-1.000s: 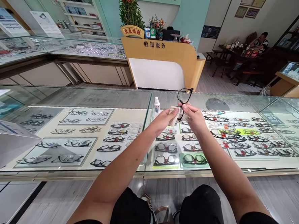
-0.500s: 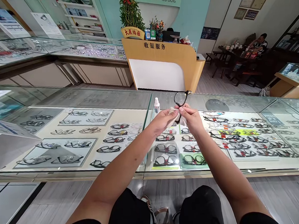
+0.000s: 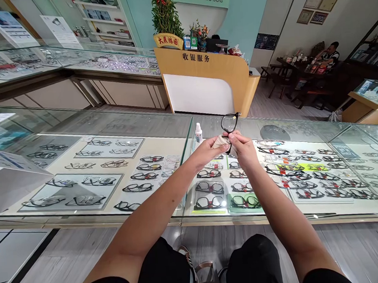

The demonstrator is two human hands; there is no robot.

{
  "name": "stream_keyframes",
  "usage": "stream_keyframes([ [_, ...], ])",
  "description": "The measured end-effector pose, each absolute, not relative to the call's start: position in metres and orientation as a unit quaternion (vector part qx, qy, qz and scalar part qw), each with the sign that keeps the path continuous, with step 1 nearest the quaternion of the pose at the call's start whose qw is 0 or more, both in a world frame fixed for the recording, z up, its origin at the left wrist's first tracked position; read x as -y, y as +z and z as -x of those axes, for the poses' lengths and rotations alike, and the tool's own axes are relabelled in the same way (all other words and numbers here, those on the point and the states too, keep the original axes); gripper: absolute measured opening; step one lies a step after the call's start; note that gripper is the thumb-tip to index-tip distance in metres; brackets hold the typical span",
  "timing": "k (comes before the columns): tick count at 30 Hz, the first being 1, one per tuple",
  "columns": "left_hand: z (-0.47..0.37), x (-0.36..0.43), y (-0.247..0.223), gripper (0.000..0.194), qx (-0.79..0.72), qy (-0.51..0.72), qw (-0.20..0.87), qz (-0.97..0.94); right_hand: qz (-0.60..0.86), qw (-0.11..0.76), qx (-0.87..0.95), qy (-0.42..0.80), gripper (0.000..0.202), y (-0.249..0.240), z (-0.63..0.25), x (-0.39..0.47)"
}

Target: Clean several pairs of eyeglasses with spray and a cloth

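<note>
Black-framed eyeglasses point(image 3: 229, 123) are held up above the glass counter, one lens standing clear over my fingers and the rest partly hidden by my hands. My right hand point(image 3: 243, 147) is closed on the frame near its middle. In my left hand point(image 3: 208, 152) a pale cleaning cloth point(image 3: 221, 143) is pinched, bunched against the lower part of the eyeglasses. Just left of the cloth, a small white spray bottle point(image 3: 198, 133) stands upright on the counter, apart from both hands.
Under the glass top of the display counter point(image 3: 162, 117) lie rows of spectacle frames point(image 3: 211, 203). A round clear dish point(image 3: 274, 132) sits right of my hands. A folded white card point(image 3: 12, 182) stands at left. Beyond is a wooden cashier desk point(image 3: 203, 63); a person point(image 3: 331, 56) sits far right.
The cloth in my left hand has shifted and fans out more beside the eyeglasses. The eyeglasses have turned slightly; the bottle stays in place.
</note>
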State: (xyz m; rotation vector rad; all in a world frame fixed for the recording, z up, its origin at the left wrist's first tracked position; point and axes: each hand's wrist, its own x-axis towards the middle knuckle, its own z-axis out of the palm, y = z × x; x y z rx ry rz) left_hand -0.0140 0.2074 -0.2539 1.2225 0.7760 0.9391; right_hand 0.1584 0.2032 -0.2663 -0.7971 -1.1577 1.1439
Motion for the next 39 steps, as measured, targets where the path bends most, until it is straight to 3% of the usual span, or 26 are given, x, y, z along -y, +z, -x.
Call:
stream_keyframes([
  [6,0.015,-0.211,-0.259,0.061,-0.334,0.414,0.656,-0.535,0.330,0.628,0.485,0.511,0.029,-0.264,-0.156,-0.202],
  [14,0.007,-0.208,-0.264,0.056,-0.309,0.471,0.649,-0.512,0.344,0.619,0.487,0.512,0.037,-0.264,-0.150,-0.198],
  [21,0.001,-0.204,-0.262,0.066,-0.292,0.509,0.665,-0.462,0.349,0.606,0.513,0.498,0.040,-0.261,-0.151,-0.197],
  [33,0.009,-0.205,-0.259,0.060,-0.272,0.454,0.710,-0.465,0.359,0.613,0.450,0.541,0.044,-0.261,-0.158,-0.202],
  [39,0.008,-0.203,-0.257,0.070,-0.277,0.472,0.679,-0.489,0.363,0.596,0.545,0.465,0.042,-0.258,-0.159,-0.200],
])
